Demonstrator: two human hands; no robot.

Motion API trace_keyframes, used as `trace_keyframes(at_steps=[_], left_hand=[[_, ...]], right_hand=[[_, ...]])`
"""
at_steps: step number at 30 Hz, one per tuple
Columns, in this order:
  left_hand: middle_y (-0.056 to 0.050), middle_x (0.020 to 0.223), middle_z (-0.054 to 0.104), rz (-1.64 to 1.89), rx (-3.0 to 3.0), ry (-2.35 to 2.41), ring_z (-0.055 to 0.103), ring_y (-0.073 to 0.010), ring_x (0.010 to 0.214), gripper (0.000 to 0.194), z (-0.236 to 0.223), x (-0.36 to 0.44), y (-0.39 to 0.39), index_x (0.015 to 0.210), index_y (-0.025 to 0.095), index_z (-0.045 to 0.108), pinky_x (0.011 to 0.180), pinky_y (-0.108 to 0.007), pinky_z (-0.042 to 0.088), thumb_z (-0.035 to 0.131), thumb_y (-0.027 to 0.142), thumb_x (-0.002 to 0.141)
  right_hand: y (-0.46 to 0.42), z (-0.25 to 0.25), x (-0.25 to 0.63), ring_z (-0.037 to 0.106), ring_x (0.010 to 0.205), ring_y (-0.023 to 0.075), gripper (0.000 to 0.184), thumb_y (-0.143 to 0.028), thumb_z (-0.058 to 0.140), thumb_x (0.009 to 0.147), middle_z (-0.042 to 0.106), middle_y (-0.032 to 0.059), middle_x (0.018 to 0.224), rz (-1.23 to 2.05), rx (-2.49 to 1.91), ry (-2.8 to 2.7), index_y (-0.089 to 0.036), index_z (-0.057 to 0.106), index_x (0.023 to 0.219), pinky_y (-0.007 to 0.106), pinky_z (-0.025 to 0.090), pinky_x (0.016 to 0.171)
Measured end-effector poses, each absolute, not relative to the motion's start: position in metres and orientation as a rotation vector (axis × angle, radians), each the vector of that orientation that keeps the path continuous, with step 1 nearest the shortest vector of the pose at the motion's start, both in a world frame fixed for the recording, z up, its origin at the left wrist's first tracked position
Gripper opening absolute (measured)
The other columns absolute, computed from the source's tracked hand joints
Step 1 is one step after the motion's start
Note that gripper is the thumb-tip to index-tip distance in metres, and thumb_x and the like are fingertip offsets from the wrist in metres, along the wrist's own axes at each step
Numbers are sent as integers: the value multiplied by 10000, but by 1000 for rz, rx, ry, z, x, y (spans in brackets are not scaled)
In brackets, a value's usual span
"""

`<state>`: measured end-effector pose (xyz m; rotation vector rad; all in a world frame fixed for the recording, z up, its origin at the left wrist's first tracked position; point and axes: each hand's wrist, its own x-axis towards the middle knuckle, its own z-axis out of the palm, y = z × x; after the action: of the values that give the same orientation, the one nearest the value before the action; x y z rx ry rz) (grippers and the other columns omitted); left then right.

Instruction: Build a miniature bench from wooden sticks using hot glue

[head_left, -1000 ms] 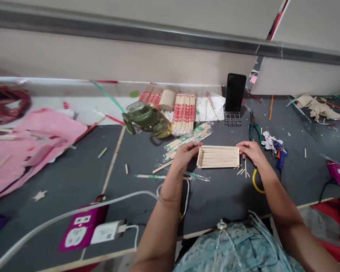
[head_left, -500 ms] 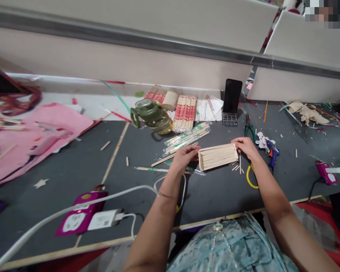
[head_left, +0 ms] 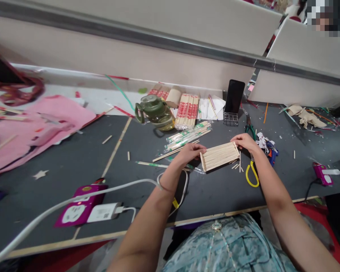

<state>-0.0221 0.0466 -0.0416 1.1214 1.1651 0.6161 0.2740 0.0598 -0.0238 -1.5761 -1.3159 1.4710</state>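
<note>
Between my hands is a small rectangular tray built of wooden sticks (head_left: 218,156), slightly tilted, with raised ends left and right. The fingers of my left hand (head_left: 191,153) are closed on its left end at the far corner. My right hand (head_left: 243,142) pinches the far corner of its right end. Short cut stick pieces (head_left: 236,166) lie beside the right end. Beyond my left hand are chopsticks in clear wrappers (head_left: 189,136). Yellow-handled scissors (head_left: 252,174) lie by my right wrist, partly covered by the forearm.
A green-lidded glass teapot (head_left: 155,113), bundled chopsticks (head_left: 187,111) and a phone on a wire stand (head_left: 234,97) line the back. Green-handled pliers (head_left: 249,128) and a blue glue gun (head_left: 273,155) sit right. A white cable (head_left: 110,189) crosses near my left forearm from a magenta power strip (head_left: 81,207).
The stick tray has tipped a little, so its slatted face shows differently. My left hand's fingers have moved slightly right along its far edge. The camera view has shifted a little.
</note>
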Motion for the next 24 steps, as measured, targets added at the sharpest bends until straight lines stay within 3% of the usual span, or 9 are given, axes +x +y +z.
trace_keyframes(at_steps=[5, 9, 12, 16, 20, 24], left_hand=[[-20, 572, 666, 508, 1268, 1111, 473, -111, 476, 261, -39, -22, 52, 683, 193, 794, 456, -219, 353, 820, 418, 553], [-8, 515, 597, 486, 1292, 1081, 391, -94, 444, 232, -37, -22, 51, 656, 189, 789, 424, -220, 262, 783, 410, 587], [-1, 508, 576, 492, 1256, 1081, 367, -87, 438, 232, -36, -22, 47, 651, 187, 782, 425, -221, 240, 781, 412, 593], [-2, 514, 571, 508, 1229, 1085, 362, -82, 439, 259, -37, -23, 42, 648, 179, 775, 425, -218, 234, 786, 433, 597], [7, 478, 538, 529, 1181, 1107, 364, -83, 424, 304, -36, -24, 38, 652, 175, 766, 422, -214, 243, 805, 471, 599], [13, 457, 517, 517, 1175, 1095, 363, -80, 418, 346, -36, -22, 36, 651, 169, 756, 421, -210, 224, 813, 507, 605]], right_hand=[[61, -21, 270, 499, 484, 87, 146, -225, 719, 641, 637, -9, 552, 1472, -1590, -1314, -135, 755, 749, 190, 317, 423], [55, -21, 270, 532, 534, 103, 225, -281, 714, 691, 658, 0, 648, 1395, -1624, -1273, -152, 748, 872, 200, 349, 445], [39, -19, 274, 582, 640, 129, 301, -392, 643, 807, 701, 31, 817, 1171, -1656, -1246, -184, 722, 1011, 214, 398, 497], [4, -11, 272, 615, 753, 173, 385, -483, 583, 904, 724, 80, 986, 769, -1700, -1494, -191, 713, 1119, 292, 505, 705], [-21, -12, 257, 652, 889, 232, 420, -410, 657, 891, 712, 108, 1131, 519, -1874, -1805, -205, 676, 1257, 344, 498, 817], [-20, -21, 246, 655, 978, 255, 293, -251, 493, 979, 712, 115, 1078, 348, -1977, -1928, -205, 703, 1179, 335, 475, 845]])
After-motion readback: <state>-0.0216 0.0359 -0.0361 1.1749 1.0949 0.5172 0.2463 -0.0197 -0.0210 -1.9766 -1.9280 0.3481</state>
